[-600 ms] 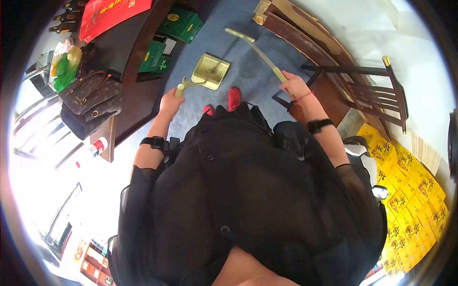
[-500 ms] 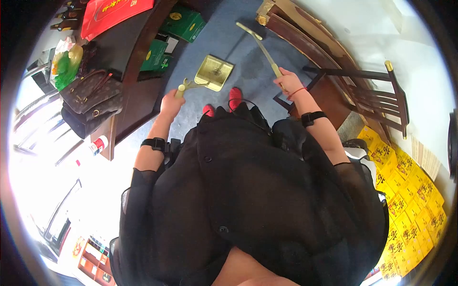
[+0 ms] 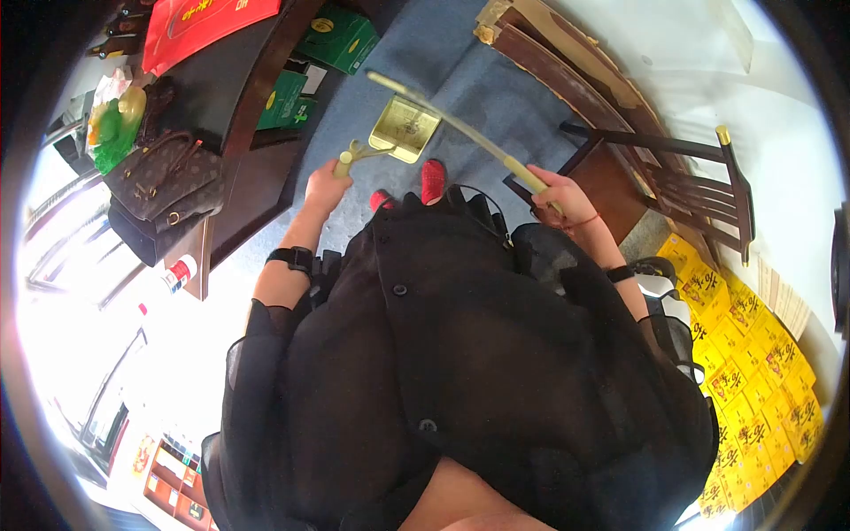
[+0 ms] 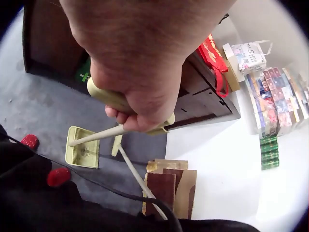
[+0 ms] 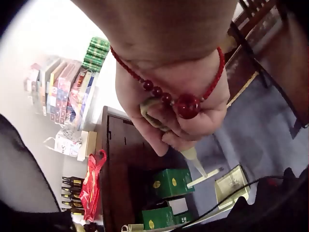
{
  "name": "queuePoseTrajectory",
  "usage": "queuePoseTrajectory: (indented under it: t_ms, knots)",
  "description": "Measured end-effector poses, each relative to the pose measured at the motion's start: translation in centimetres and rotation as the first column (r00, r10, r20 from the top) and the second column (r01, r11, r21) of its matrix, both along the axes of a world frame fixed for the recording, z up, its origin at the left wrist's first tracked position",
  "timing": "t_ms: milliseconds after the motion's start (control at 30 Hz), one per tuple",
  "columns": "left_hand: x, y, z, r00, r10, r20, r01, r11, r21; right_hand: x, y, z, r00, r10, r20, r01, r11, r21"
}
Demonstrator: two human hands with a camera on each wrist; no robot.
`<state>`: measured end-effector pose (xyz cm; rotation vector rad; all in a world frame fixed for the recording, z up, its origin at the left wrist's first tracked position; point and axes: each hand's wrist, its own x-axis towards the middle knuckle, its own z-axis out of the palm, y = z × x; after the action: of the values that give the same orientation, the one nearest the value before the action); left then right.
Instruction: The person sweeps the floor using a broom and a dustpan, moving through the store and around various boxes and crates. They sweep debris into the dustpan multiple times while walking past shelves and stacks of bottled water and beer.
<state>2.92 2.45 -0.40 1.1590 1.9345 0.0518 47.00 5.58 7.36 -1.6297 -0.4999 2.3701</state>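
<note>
My left hand (image 3: pixel 328 188) grips the upper end of a pale yellow long-handled dustpan (image 3: pixel 427 133). Its pan lies on the floor before my red shoes, with dark bits inside; comb-like teeth line one side in the left wrist view. The right hand (image 3: pixel 567 198) holds a matching broom (image 3: pixel 479 140) by its handle, fingers wrapped round it. Slanting away to the left, the broom has its narrow head (image 3: pixel 390 85) beyond the pan's far edge. In the right wrist view, the broom head (image 5: pixel 203 178) appears beside the dustpan (image 5: pixel 223 187).
A dark wooden counter (image 3: pixel 243 190) with green boxes (image 3: pixel 341 40) runs along the left. On the right stand a dark chair (image 3: pixel 699 177) and leaning boards (image 3: pixel 567 75), with yellow packages (image 3: pixel 753 354) nearer. A brown handbag (image 3: pixel 164 181) sits at far left.
The broom head has swung left, from the floor right of the dustpan to beyond its far edge. My right hand has shifted a little right and nearer my body. The left hand keeps its hold.
</note>
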Motion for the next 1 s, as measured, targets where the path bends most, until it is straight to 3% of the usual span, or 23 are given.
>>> queuePoseTrajectory:
  t_ms: [67,100,167,233,300,333,400,500,633,700,733,833,867,933,1000]
  knots:
    - [-0.6,0.2,-0.4,0.999,0.003,0.033,-0.002,1.000,-0.008,-1.8,1.5,0.5,0.984,-0.016,0.180,-0.009,0.991,0.135]
    - [-0.8,0.3,-0.2,1.000,0.003,0.029,-0.002,1.000,-0.008,-2.1,2.3,-0.3,0.984,-0.016,0.176,-0.008,0.991,0.136]
    - [-0.9,0.1,0.2,0.998,0.038,0.055,-0.039,0.999,0.018,-2.6,3.7,-3.4,0.952,0.081,0.295,-0.141,0.972,0.187]
    - [-0.6,0.2,0.6,0.998,0.024,0.051,-0.024,1.000,-0.010,-3.2,4.5,-5.1,0.957,0.057,0.283,-0.117,0.973,0.201]
    - [-0.2,0.5,1.0,0.998,0.010,0.054,-0.008,0.999,-0.037,-3.0,4.8,-5.3,0.980,-0.100,0.175,0.094,0.995,0.040]
    - [0.1,0.7,1.3,0.999,-0.029,0.044,0.029,1.000,-0.008,-2.2,4.8,-5.1,0.979,-0.100,0.176,0.094,0.995,0.040]
    - [0.7,1.0,1.5,0.997,-0.069,0.046,0.068,0.998,0.017,1.1,4.3,-4.1,0.991,-0.130,-0.004,0.130,0.990,-0.049]
    - [0.8,1.3,1.5,0.998,-0.065,0.023,0.063,0.996,0.057,3.2,2.6,-0.5,0.996,-0.076,-0.047,0.074,0.996,-0.057]
    - [0.0,1.6,0.9,0.994,-0.110,-0.014,0.111,0.993,0.036,1.4,2.2,1.0,0.994,-0.102,0.031,0.104,0.993,-0.051]
    - [0.0,1.7,0.8,0.991,-0.129,-0.031,0.130,0.991,0.037,-0.1,3.3,-1.2,0.978,0.052,0.200,-0.080,0.987,0.137]
    - [-0.1,1.6,0.7,0.993,-0.121,-0.017,0.122,0.991,0.049,-0.8,3.9,-2.5,0.979,0.048,0.197,-0.076,0.987,0.138]
    - [-0.1,1.4,0.6,0.995,-0.097,0.022,0.096,0.994,0.044,-1.9,5.5,-4.8,0.978,-0.068,0.198,0.047,0.993,0.107]
    - [0.0,1.5,0.6,0.995,-0.081,0.051,0.080,0.996,0.028,-1.7,5.9,-4.7,0.986,-0.098,0.134,0.095,0.995,0.023]
    - [0.4,2.1,1.0,0.993,-0.116,0.015,0.115,0.993,0.024,-0.4,6.1,-3.7,0.988,-0.132,0.078,0.137,0.989,-0.063]
    - [0.7,2.1,0.8,0.990,-0.142,-0.013,0.143,0.990,0.019,2.2,5.0,-1.7,0.960,-0.280,-0.028,0.275,0.955,-0.115]
